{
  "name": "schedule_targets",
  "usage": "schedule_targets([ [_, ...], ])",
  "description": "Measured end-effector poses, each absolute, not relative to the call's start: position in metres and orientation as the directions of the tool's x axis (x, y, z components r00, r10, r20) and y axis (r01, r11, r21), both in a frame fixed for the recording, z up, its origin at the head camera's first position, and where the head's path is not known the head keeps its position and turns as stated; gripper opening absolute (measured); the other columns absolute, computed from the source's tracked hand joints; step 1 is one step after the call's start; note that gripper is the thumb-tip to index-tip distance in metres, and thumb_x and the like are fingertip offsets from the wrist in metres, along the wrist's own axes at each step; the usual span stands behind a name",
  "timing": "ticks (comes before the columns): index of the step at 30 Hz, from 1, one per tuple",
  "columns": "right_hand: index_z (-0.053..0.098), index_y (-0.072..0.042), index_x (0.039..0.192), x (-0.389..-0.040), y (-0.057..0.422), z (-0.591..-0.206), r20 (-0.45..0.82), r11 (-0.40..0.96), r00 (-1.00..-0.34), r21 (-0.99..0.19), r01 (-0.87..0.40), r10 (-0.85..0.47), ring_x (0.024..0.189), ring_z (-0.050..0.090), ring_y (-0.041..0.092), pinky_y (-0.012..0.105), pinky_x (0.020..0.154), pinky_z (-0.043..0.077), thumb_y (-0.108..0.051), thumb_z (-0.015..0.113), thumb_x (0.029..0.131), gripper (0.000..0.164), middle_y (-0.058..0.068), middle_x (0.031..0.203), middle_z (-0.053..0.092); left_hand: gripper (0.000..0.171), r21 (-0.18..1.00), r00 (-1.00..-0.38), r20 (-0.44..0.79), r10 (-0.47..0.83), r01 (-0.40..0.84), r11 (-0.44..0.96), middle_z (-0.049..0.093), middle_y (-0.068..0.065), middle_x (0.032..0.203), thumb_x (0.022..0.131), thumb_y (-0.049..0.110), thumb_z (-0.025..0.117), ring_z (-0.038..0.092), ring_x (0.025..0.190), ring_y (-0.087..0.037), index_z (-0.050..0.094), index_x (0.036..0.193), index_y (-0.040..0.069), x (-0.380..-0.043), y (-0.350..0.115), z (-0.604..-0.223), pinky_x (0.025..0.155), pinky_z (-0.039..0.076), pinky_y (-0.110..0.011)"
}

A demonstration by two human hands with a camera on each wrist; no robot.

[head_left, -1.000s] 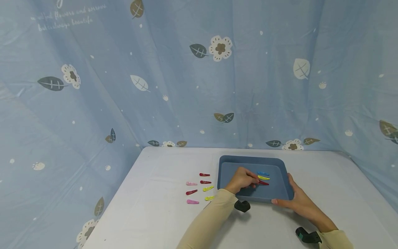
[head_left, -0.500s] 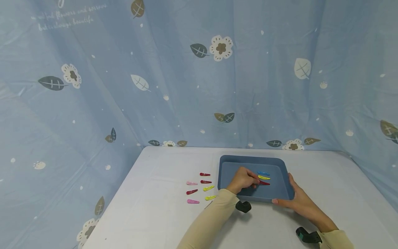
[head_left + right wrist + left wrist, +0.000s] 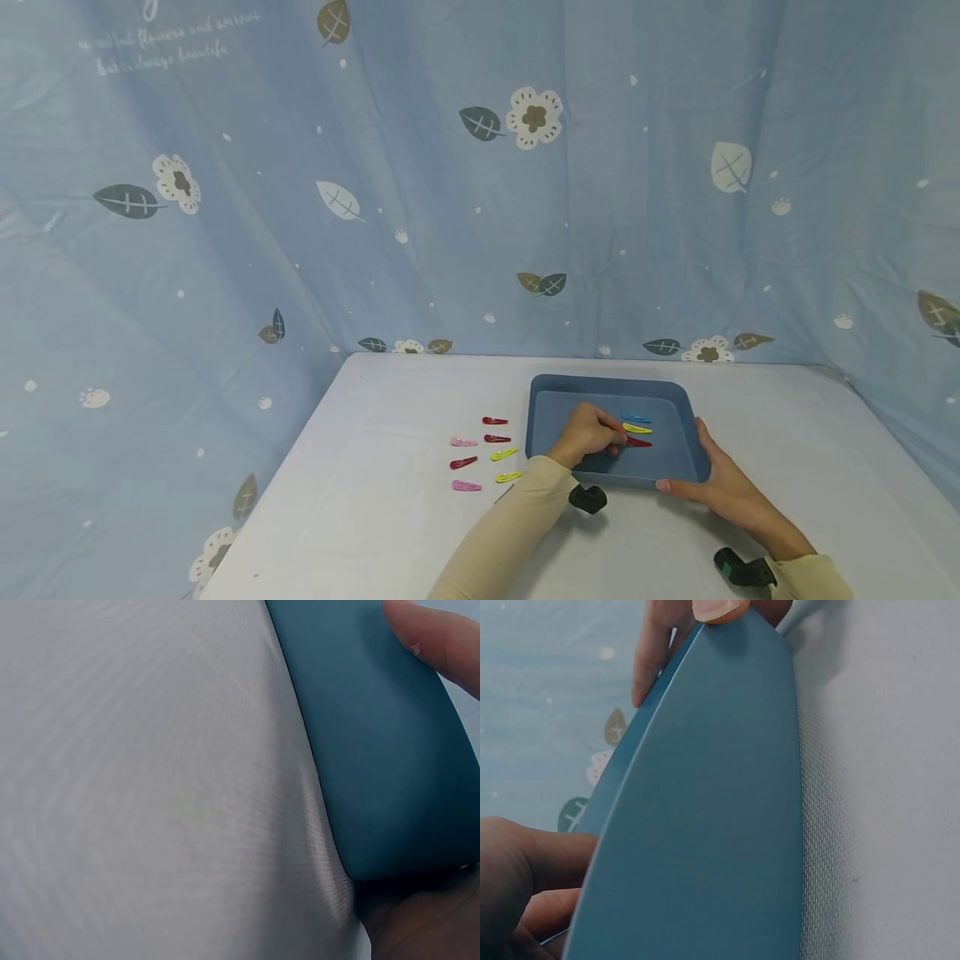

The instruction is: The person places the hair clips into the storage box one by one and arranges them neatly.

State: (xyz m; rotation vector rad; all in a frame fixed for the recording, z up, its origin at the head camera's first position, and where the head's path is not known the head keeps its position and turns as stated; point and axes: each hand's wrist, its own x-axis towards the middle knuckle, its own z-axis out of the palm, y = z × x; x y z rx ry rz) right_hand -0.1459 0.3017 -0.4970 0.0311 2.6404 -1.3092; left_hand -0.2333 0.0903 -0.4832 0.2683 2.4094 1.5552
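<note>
My left hand [image 3: 587, 432] reaches into a shallow blue tray [image 3: 600, 385] and pinches the left end of a red snap hair clip [image 3: 640, 442] close over the tray floor. A yellow snap hair clip [image 3: 637, 428] and a blue snap hair clip [image 3: 635, 417] lie just behind it, forming a short column. My right hand [image 3: 722, 487] grips the tray's front right corner, thumb at the front wall and fingers along the right side. In the left wrist view, the tray's front wall [image 3: 705, 787] hides the clips. The right wrist view shows the tray wall [image 3: 390, 750] beside my thumb.
Left of the tray, several loose hair clips lie on the white tabletop [image 3: 360, 517]: red [image 3: 463, 462], pink [image 3: 466, 485] and yellow [image 3: 503, 454]. My left sleeve [image 3: 510, 533] passes close beside the nearest yellow one. A blue patterned curtain [image 3: 420, 250] hangs behind the table.
</note>
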Motion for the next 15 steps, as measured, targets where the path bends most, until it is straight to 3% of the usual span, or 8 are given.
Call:
schedule_targets([
  [15, -0.024, -0.002, 0.160, -0.1448, 0.3009, -0.4999, -0.185, 0.614, -0.981, -0.781, 0.109, -0.061, 0.151, 0.002, 0.065, 0.081, 0.113, 0.017, -0.042, 0.081, 0.086, 0.134, 0.037, 0.167, -0.010, 0.005, 0.909, -0.950, -0.115, 0.289, 0.017, 0.417, 0.078, -0.009, 0.074, 0.083, -0.003, 0.081, 0.064, 0.050, -0.011, 0.082, 0.082, 0.001, -0.2317, 0.0893, -0.4861, 0.053, 0.050, -0.022],
])
